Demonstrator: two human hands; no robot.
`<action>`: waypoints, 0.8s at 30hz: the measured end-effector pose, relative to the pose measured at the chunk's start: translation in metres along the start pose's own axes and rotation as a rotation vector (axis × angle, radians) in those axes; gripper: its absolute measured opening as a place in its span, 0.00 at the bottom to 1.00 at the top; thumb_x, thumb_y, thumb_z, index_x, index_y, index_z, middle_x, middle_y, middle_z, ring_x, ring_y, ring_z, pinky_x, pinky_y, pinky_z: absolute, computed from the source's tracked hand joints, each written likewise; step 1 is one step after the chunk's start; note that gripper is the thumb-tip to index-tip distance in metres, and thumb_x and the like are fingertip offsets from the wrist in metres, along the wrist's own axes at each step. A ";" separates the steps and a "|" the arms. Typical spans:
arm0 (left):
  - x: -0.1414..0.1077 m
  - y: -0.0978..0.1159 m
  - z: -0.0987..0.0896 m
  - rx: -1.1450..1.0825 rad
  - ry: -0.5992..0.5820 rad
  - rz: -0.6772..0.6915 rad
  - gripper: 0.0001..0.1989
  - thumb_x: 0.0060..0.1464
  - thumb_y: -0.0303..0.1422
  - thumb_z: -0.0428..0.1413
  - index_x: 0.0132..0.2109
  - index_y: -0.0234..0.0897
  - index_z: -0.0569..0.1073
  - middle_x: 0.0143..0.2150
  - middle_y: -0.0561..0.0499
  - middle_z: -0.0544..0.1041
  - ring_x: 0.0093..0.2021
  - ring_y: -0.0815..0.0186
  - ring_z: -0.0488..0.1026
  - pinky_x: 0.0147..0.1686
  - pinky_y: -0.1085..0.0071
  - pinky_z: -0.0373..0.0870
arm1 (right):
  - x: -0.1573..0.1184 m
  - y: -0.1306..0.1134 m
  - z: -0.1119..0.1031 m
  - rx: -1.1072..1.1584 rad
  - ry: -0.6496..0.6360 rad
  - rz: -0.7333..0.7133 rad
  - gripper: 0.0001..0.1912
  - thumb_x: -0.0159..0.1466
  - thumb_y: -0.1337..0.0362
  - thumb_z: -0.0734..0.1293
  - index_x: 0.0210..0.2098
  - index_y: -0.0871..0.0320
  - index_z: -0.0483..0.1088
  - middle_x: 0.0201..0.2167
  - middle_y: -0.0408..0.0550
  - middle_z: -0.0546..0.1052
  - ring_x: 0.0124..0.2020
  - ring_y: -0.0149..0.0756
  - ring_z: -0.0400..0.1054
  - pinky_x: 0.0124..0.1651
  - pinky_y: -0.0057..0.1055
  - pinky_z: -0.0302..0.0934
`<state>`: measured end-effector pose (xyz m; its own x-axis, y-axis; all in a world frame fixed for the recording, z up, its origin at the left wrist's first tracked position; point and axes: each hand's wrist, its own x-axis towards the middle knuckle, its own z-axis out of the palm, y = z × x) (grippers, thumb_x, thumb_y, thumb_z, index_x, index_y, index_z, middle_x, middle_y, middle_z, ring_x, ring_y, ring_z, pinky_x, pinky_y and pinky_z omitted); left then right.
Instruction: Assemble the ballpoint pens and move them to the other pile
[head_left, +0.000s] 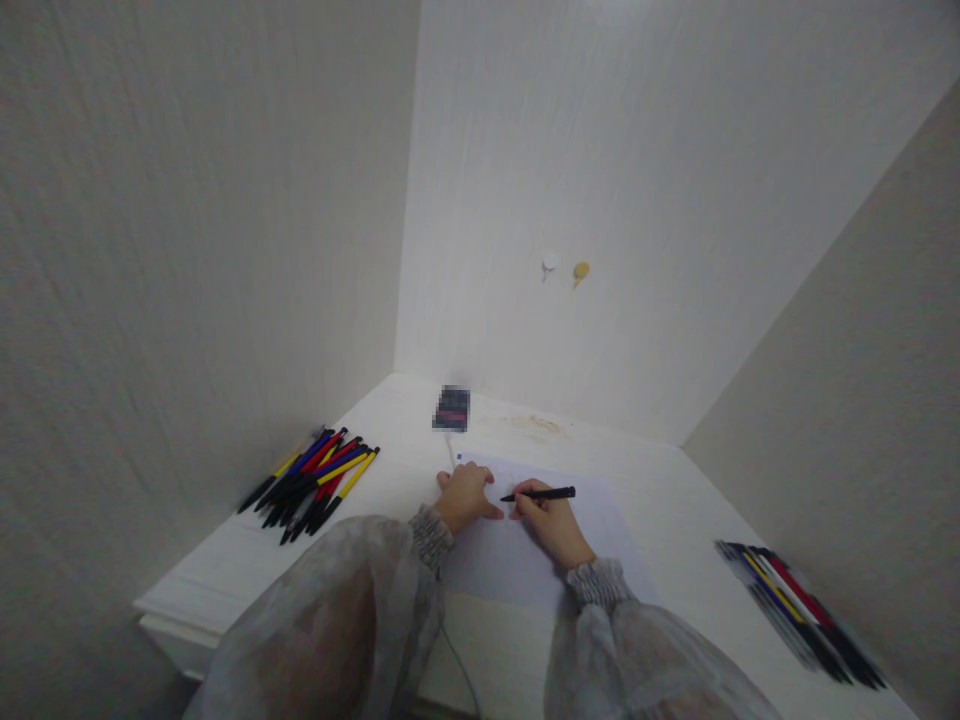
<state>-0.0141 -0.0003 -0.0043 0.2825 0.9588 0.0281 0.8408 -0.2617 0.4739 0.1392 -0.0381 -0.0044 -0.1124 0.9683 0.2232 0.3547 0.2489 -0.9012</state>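
A person seated or standing at a white surface, seen from above, works over a sheet of white paper that lies near the middle of the front edge. The right hand holds a black pen between thumb and fingers; the pen lies almost flat above the upper middle part of the sheet, its tip pointing toward the left edge of the surface. Whether the tip touches the paper cannot be told. The left hand rests at the upper left of the sheet, just beside the pen tip, fingers curved, with a wide gap between thumb and forefinger and nothing visible in its grasp. Both arms wear see-through, whitish sleeves with gathered cuffs.

Along the left edge of the surface lies a loose heap of pens, crossing one another, in black, yellow, red and blue. Along the right edge, well apart from the sheet, a row of pens lies side by side, slightly blurred, with black, red, white, yellow and blue parts. Near the back edge, toward the back left corner, sits a dark object blurred into blocks, too unclear to name. On the wall behind are two small hooks, one white, one tan.
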 end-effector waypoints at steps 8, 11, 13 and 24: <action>-0.001 0.000 -0.001 -0.011 -0.025 -0.004 0.30 0.28 0.47 0.60 0.43 0.42 0.68 0.44 0.49 0.68 0.47 0.55 0.62 0.43 0.61 0.53 | 0.001 -0.003 -0.011 0.126 0.251 -0.007 0.09 0.53 0.59 0.61 0.26 0.59 0.66 0.15 0.41 0.67 0.19 0.31 0.59 0.24 0.27 0.53; 0.000 0.000 -0.001 -0.012 -0.037 -0.003 0.30 0.28 0.47 0.59 0.43 0.43 0.68 0.44 0.49 0.68 0.47 0.56 0.62 0.43 0.60 0.53 | 0.004 0.002 -0.029 0.154 0.404 0.004 0.12 0.53 0.57 0.61 0.20 0.59 0.65 0.17 0.43 0.66 0.23 0.32 0.60 0.27 0.29 0.54; 0.000 0.000 -0.001 -0.004 -0.045 -0.012 0.30 0.29 0.47 0.59 0.43 0.43 0.68 0.44 0.49 0.68 0.47 0.56 0.62 0.43 0.60 0.52 | 0.007 0.006 -0.041 0.303 0.452 0.022 0.10 0.51 0.58 0.63 0.21 0.58 0.64 0.21 0.43 0.67 0.25 0.32 0.62 0.31 0.30 0.56; 0.000 0.003 -0.003 0.010 -0.055 -0.030 0.29 0.29 0.45 0.59 0.43 0.43 0.67 0.44 0.49 0.69 0.46 0.57 0.62 0.42 0.61 0.53 | -0.004 -0.011 -0.085 0.748 0.267 0.015 0.31 0.51 0.36 0.44 0.16 0.55 0.55 0.20 0.46 0.62 0.23 0.33 0.58 0.32 0.35 0.57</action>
<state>-0.0130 -0.0009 -0.0001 0.2819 0.9588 -0.0350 0.8536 -0.2340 0.4654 0.2148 -0.0430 0.0360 0.1472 0.9675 0.2054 -0.3744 0.2468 -0.8938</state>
